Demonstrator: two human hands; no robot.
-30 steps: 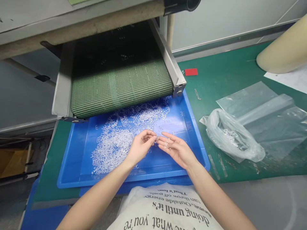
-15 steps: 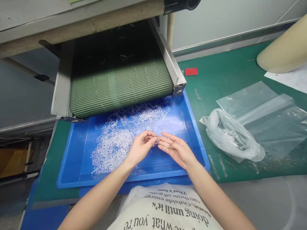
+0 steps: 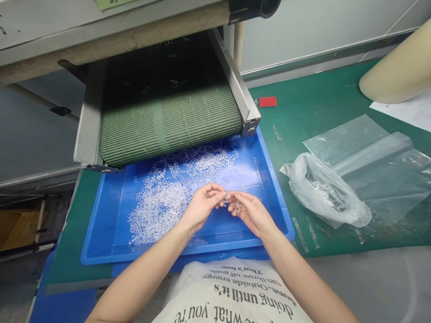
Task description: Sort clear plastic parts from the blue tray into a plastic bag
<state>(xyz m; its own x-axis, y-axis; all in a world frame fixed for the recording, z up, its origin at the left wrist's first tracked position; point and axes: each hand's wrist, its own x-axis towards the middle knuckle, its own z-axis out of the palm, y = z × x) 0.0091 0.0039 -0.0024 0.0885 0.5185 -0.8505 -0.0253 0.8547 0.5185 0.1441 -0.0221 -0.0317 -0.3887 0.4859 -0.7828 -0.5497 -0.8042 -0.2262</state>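
Over a blue tray [image 3: 101, 224], my left hand [image 3: 202, 207] pinches a small clear plastic part [image 3: 226, 198] at its fingertips. My right hand [image 3: 251, 211] meets it, fingers curled, with more small clear parts [image 3: 238, 207] lying in its palm. A heap of the same clear parts [image 3: 168, 197] covers the tray's left and far side. The tray sits under the end of a green conveyor belt [image 3: 168, 121].
A metal conveyor frame [image 3: 251, 119] overhangs the tray's far edge. On the green mat to the right lie a crumpled clear bag with parts [image 3: 323, 190], flat clear bags [image 3: 373, 157], a red tag [image 3: 268, 102] and a cream roll [image 3: 397, 74].
My right hand's fingers have curled in from flat and both hands have closed together over the small part, drifting slightly right.
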